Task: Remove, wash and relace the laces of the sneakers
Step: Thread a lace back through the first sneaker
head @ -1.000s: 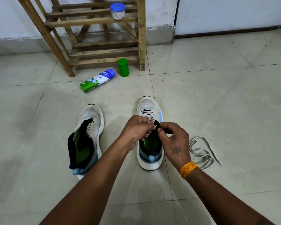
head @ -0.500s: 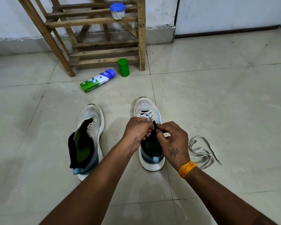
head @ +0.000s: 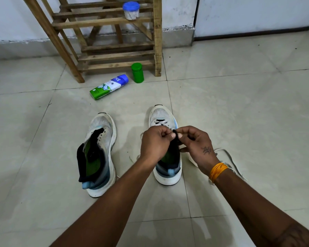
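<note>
Two white sneakers stand on the tiled floor, toes pointing away. The left sneaker (head: 99, 154) has no lace and its black tongue hangs open over a green insole. The right sneaker (head: 165, 122) has a white lace crossed near its toe. Over its middle, my left hand (head: 155, 143) and my right hand (head: 197, 147) meet, fingers curled, both pinching at the black tongue and the lace there; the lace between the fingers is mostly hidden. A loose white lace (head: 227, 157) lies on the floor to the right, partly behind my right wrist.
A wooden rack (head: 114, 49) stands against the far wall with a blue-lidded jar (head: 131, 10) on a shelf. In front of it a green-and-white bottle (head: 108, 87) lies on its side beside an upright green container (head: 137, 72).
Both hands have risen slightly over the right sneaker and the right hand's fingers have spread a little while still pinching. The sneakers and loose lace have not moved.
</note>
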Action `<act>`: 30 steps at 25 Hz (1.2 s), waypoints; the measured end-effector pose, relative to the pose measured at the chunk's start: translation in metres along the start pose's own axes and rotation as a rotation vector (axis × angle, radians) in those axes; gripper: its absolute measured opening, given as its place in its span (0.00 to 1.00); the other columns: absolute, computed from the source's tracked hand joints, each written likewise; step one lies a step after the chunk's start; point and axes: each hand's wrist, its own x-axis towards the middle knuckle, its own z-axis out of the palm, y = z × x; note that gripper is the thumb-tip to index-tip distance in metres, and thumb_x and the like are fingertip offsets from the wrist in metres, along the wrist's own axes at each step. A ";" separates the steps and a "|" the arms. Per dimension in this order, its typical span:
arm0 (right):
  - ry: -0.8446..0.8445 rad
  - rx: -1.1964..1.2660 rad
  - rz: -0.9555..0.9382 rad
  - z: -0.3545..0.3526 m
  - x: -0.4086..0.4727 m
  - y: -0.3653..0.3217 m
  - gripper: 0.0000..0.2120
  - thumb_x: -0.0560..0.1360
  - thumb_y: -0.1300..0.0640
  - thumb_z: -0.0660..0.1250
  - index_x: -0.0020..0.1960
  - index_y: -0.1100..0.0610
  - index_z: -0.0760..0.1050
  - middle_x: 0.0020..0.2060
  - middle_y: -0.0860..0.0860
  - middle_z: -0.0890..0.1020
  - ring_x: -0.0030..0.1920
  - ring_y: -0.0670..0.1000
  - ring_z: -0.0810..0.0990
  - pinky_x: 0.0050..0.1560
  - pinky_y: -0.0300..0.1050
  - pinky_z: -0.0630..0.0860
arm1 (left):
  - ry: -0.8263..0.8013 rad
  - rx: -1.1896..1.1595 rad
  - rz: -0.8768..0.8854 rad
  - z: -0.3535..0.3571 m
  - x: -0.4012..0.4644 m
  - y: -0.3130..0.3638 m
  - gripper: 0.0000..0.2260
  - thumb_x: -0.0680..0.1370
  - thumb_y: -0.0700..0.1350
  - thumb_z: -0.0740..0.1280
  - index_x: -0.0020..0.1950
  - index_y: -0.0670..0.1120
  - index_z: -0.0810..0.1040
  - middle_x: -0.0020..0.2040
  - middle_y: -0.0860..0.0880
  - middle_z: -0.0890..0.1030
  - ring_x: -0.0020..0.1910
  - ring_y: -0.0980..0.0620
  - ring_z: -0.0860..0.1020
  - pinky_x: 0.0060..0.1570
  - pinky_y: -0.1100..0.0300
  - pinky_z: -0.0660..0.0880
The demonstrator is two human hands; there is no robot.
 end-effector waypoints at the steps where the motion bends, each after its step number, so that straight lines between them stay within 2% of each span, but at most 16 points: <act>1: -0.014 -0.014 0.003 -0.001 0.003 -0.001 0.04 0.81 0.63 0.69 0.51 0.59 0.82 0.42 0.57 0.86 0.42 0.49 0.84 0.39 0.42 0.80 | 0.016 0.008 0.029 -0.001 -0.001 0.000 0.05 0.76 0.44 0.75 0.41 0.47 0.85 0.34 0.55 0.82 0.35 0.59 0.79 0.41 0.60 0.76; 3: -0.025 -0.060 -0.005 0.001 0.009 -0.002 0.04 0.81 0.62 0.68 0.50 0.60 0.81 0.44 0.60 0.85 0.42 0.49 0.83 0.39 0.43 0.80 | 0.087 0.022 0.084 -0.002 -0.006 -0.001 0.01 0.75 0.44 0.75 0.43 0.50 0.86 0.39 0.55 0.82 0.39 0.60 0.80 0.46 0.59 0.77; 4: -0.028 -0.076 -0.012 0.002 0.011 -0.001 0.04 0.81 0.62 0.67 0.49 0.60 0.80 0.44 0.61 0.84 0.42 0.50 0.82 0.39 0.43 0.80 | 0.137 0.043 0.111 -0.002 -0.011 -0.001 0.03 0.74 0.45 0.76 0.47 0.52 0.85 0.43 0.56 0.80 0.42 0.60 0.79 0.47 0.60 0.77; 7: -0.039 -0.075 -0.023 0.005 0.013 0.003 0.05 0.82 0.63 0.65 0.49 0.60 0.79 0.41 0.54 0.83 0.43 0.49 0.81 0.41 0.46 0.81 | 0.287 0.111 0.144 -0.003 -0.026 -0.004 0.16 0.70 0.44 0.75 0.56 0.53 0.78 0.50 0.56 0.74 0.44 0.60 0.73 0.43 0.65 0.72; 9: -0.044 -0.072 -0.018 0.006 0.013 0.005 0.06 0.82 0.63 0.64 0.49 0.60 0.78 0.41 0.52 0.83 0.43 0.49 0.81 0.41 0.46 0.81 | 0.341 0.154 0.125 -0.006 -0.030 -0.008 0.15 0.69 0.42 0.73 0.52 0.51 0.72 0.47 0.55 0.73 0.42 0.57 0.71 0.40 0.60 0.71; 11: -0.039 -0.050 0.008 0.004 0.015 0.007 0.06 0.83 0.63 0.64 0.48 0.60 0.78 0.40 0.52 0.82 0.42 0.48 0.81 0.40 0.45 0.81 | 0.341 0.177 0.090 -0.008 -0.029 -0.015 0.11 0.70 0.40 0.72 0.44 0.49 0.71 0.41 0.54 0.74 0.39 0.53 0.73 0.40 0.52 0.74; 14: 0.103 0.144 0.162 -0.007 0.021 0.010 0.07 0.83 0.62 0.63 0.48 0.59 0.77 0.38 0.54 0.80 0.39 0.52 0.81 0.36 0.47 0.81 | 0.369 0.155 0.088 -0.009 -0.030 -0.026 0.09 0.71 0.38 0.70 0.40 0.48 0.70 0.36 0.52 0.73 0.35 0.50 0.73 0.37 0.51 0.74; 16: 0.197 0.120 0.250 -0.019 0.024 0.017 0.06 0.83 0.61 0.63 0.48 0.59 0.77 0.38 0.55 0.78 0.37 0.54 0.79 0.32 0.46 0.80 | 0.410 0.121 0.095 -0.008 -0.032 -0.032 0.09 0.71 0.39 0.69 0.41 0.47 0.69 0.36 0.52 0.73 0.35 0.50 0.73 0.36 0.51 0.73; 18: 0.199 -0.046 0.209 -0.022 0.021 0.024 0.05 0.82 0.60 0.65 0.48 0.58 0.77 0.39 0.56 0.80 0.35 0.54 0.77 0.32 0.46 0.78 | 0.435 0.097 0.096 -0.006 -0.031 -0.036 0.08 0.72 0.39 0.70 0.42 0.47 0.70 0.38 0.53 0.74 0.37 0.50 0.73 0.38 0.53 0.72; 20: 0.184 -0.367 -0.022 -0.017 0.016 0.023 0.02 0.80 0.56 0.67 0.51 0.52 0.78 0.36 0.51 0.80 0.36 0.52 0.78 0.37 0.46 0.77 | 0.436 0.088 0.106 -0.004 -0.030 -0.038 0.08 0.73 0.40 0.70 0.43 0.47 0.70 0.39 0.53 0.74 0.39 0.51 0.73 0.39 0.54 0.71; 22: 0.106 -0.730 -0.326 -0.008 0.011 0.016 0.06 0.79 0.54 0.68 0.56 0.48 0.77 0.32 0.47 0.78 0.36 0.51 0.77 0.37 0.47 0.73 | 0.436 0.089 0.117 -0.002 -0.030 -0.038 0.08 0.73 0.40 0.70 0.44 0.47 0.71 0.40 0.53 0.74 0.39 0.51 0.74 0.39 0.54 0.72; 23: 0.062 -0.848 -0.444 -0.003 0.010 0.011 0.06 0.80 0.53 0.67 0.56 0.49 0.77 0.33 0.47 0.79 0.37 0.53 0.77 0.36 0.47 0.71 | 0.441 0.092 0.119 -0.002 -0.030 -0.037 0.08 0.74 0.40 0.70 0.44 0.47 0.71 0.40 0.53 0.74 0.40 0.51 0.74 0.39 0.54 0.72; 25: 0.047 -0.973 -0.555 0.003 0.012 0.011 0.06 0.81 0.50 0.63 0.52 0.51 0.77 0.39 0.49 0.81 0.40 0.56 0.78 0.36 0.48 0.69 | 0.448 0.094 0.128 -0.002 -0.029 -0.039 0.08 0.74 0.40 0.70 0.44 0.47 0.71 0.40 0.53 0.74 0.39 0.51 0.74 0.40 0.54 0.71; 27: 0.150 -1.104 -0.518 -0.006 0.019 0.019 0.10 0.80 0.49 0.59 0.50 0.52 0.77 0.42 0.50 0.82 0.42 0.59 0.79 0.35 0.48 0.70 | 0.449 0.085 0.123 -0.001 -0.030 -0.040 0.08 0.74 0.40 0.69 0.44 0.47 0.71 0.40 0.53 0.74 0.39 0.50 0.73 0.40 0.53 0.72; 30: 0.163 -1.334 -0.166 -0.029 0.024 0.030 0.07 0.76 0.55 0.64 0.49 0.56 0.78 0.44 0.55 0.83 0.45 0.63 0.81 0.36 0.47 0.67 | 0.459 0.086 0.122 -0.001 -0.030 -0.040 0.08 0.74 0.39 0.69 0.44 0.47 0.71 0.40 0.53 0.74 0.39 0.50 0.73 0.39 0.52 0.72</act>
